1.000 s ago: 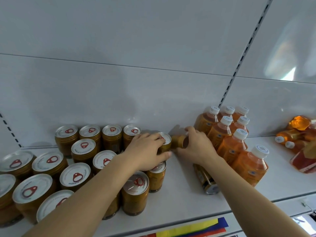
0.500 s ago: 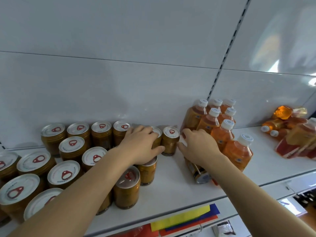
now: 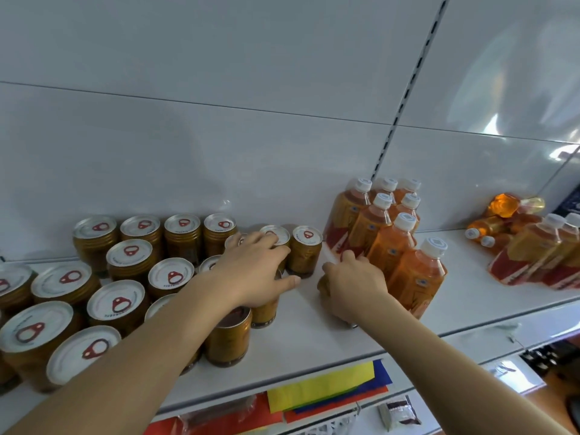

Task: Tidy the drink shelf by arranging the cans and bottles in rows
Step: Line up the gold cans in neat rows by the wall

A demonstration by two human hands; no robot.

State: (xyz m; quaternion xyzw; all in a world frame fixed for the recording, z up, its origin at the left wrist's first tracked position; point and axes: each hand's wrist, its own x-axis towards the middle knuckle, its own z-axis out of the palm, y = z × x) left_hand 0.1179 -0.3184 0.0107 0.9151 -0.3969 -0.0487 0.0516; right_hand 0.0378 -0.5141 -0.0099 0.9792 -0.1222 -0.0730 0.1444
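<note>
Right hand [image 3: 353, 285] is curled over a can lying on its side [image 3: 323, 285] on the shelf, just in front of the upright bottles; most of that can is hidden under the palm. Left hand [image 3: 254, 273] lies fingers-straight across the can tops, fingertips on the lid of one back-row can [image 3: 276, 235], thumb out toward the shelf's bare middle; not gripping anything.

Just right of that lid an upright can [image 3: 304, 251] stands as the last in the back row, near the shelf's back edge. Remaining amber cans [image 3: 131, 262] with red pull tabs fill the left half in rough rows, back edge to front edge; two stand under the left wrist near the front.

Orange drink bottles with white caps [image 3: 389, 233] stand in a tight cluster mid-shelf, touching the right hand's knuckle side. Further right, a second bottle group [image 3: 533, 255] leans, with several lying flat at the back right [image 3: 502, 211].

Shelf [image 3: 314, 334] is white metal, white back panels, slotted upright [image 3: 405, 98] behind the bottles. Yellow, blue and red sheets [image 3: 326, 387] sit below the front edge.
</note>
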